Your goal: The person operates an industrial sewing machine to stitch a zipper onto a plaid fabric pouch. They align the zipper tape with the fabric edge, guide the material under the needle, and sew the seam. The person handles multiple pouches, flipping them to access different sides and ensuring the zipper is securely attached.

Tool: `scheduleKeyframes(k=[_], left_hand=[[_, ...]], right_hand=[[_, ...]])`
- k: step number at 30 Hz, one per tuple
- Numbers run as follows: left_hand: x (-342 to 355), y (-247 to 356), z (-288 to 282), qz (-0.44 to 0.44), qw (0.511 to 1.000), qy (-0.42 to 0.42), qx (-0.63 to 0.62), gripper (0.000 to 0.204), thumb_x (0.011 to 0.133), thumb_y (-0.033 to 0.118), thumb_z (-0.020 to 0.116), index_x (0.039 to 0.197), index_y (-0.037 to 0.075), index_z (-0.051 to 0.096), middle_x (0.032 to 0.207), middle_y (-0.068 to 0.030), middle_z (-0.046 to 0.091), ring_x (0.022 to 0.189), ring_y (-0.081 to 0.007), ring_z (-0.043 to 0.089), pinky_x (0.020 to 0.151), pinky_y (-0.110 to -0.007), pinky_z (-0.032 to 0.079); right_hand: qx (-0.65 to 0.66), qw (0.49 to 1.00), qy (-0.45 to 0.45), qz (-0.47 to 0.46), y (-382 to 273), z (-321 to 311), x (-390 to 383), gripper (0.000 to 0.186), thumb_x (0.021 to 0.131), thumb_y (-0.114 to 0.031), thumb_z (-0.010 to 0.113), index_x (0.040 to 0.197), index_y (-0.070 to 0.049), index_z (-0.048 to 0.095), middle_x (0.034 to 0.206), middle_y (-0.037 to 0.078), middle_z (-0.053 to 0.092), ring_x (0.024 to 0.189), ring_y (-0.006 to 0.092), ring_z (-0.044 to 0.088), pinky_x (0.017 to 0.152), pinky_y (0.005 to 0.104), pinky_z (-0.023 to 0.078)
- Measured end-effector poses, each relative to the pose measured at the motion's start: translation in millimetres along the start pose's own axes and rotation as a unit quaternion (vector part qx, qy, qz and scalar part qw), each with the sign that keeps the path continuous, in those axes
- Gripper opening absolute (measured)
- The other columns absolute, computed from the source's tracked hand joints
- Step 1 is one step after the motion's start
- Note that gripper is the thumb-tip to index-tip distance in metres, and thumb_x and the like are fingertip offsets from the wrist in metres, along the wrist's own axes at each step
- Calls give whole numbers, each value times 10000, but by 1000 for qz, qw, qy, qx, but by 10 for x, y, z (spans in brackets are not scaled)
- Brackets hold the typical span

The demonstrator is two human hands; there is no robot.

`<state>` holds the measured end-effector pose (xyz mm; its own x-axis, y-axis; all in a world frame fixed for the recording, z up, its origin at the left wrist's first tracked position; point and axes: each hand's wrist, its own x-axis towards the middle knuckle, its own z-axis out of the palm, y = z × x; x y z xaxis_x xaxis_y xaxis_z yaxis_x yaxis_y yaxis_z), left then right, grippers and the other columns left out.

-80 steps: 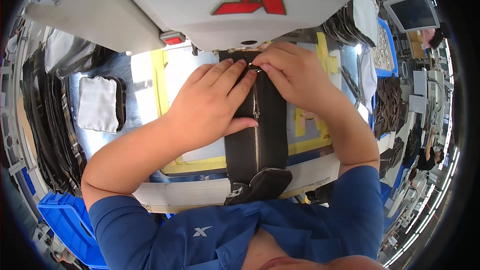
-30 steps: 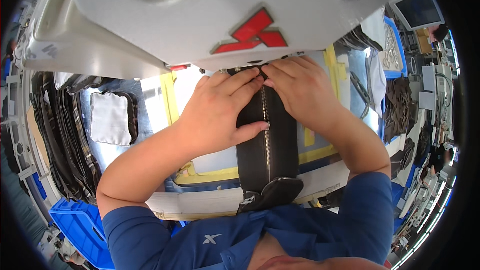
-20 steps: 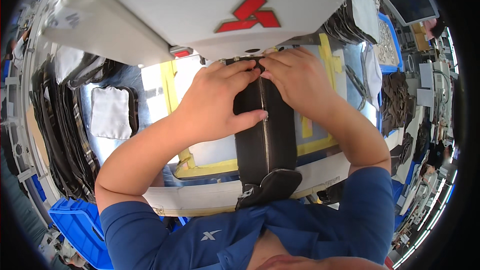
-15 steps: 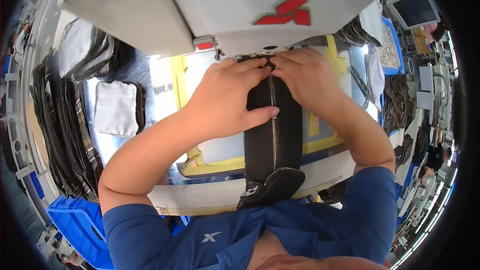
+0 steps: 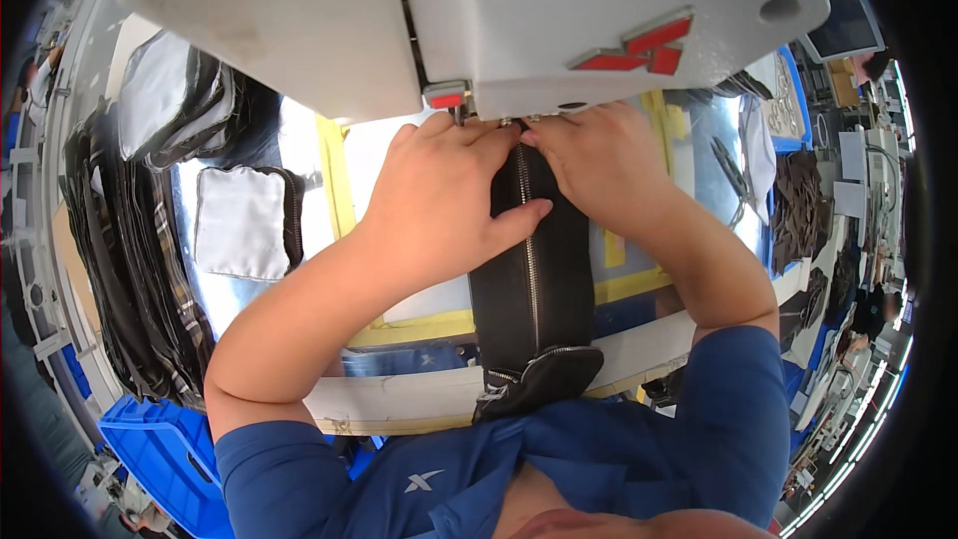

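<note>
A long black fabric strip (image 5: 559, 269) with a metal zipper (image 5: 530, 260) along its middle runs from beneath the white sewing machine head (image 5: 559, 0) toward my body. My left hand (image 5: 434, 190) lies on its far left side, thumb stretched out across the zipper and fingers pressing down flat. At the far right side my right hand (image 5: 604, 155) has thumb and forefinger drawn together on the fabric, next to the left fingertips. The machine head hides the needle area and part of the fingertips. A gathered black end with a curved zipper (image 5: 549, 369) rests at the table's front edge.
Left of my arm lies a white-backed square piece (image 5: 244, 223), with stacked fabric pieces (image 5: 165, 95) and long dark strips (image 5: 130, 260) beyond. Yellow tape (image 5: 331, 170) marks the work surface. Scissors (image 5: 731, 172) lie at right; a blue crate (image 5: 165, 459) stands lower left.
The strip's near part has shifted slightly left, and the zipper slants more. Both hands stay on the fabric, the left thumb slightly higher. The machine head appears farther right as the view shifts.
</note>
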<state>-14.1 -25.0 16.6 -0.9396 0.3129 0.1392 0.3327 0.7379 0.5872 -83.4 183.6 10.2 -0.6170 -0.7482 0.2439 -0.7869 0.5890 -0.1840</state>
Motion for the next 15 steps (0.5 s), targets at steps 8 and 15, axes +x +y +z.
scheduleKeyframes(k=[8,15], left_hand=[[8,20,53,8,1000,15,3,616,790,371,871,1234,-37,747,1208,-186,764,1092,-372,698,984,-463,529],[-18,34,-2,-8,998,-1,67,631,794,382,868,1258,-27,742,1208,-170,762,1156,-354,670,993,-466,520]], right_hand=[[19,999,-39,23,36,-31,-28,232,892,-128,649,1067,-37,771,1062,100,766,1046,293,725,929,439,568],[9,1000,12,-25,4,51,-5,232,869,-98,683,1076,-33,767,1094,87,756,1036,294,723,905,422,576]])
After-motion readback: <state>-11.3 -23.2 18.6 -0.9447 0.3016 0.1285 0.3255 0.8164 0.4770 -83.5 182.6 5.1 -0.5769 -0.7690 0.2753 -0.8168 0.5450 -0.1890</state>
